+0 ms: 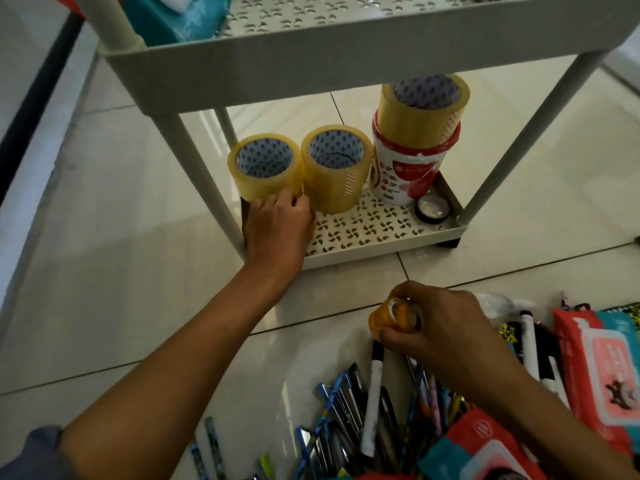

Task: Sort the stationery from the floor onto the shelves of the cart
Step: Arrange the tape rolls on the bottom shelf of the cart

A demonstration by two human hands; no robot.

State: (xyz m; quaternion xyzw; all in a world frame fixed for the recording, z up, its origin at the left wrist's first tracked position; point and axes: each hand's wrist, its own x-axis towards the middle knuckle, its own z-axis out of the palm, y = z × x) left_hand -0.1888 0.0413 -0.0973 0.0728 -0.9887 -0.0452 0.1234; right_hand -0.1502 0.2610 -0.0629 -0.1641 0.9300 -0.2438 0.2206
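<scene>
Left hand curled against a tape roll; right hand gripping small orange tape.

Yellowish tape rolls, white perforated cart shelf, red-and-white tub

Cart bottom shelf: tape rolls, tub. Tiled floor: pens, wipe packs.
</scene>
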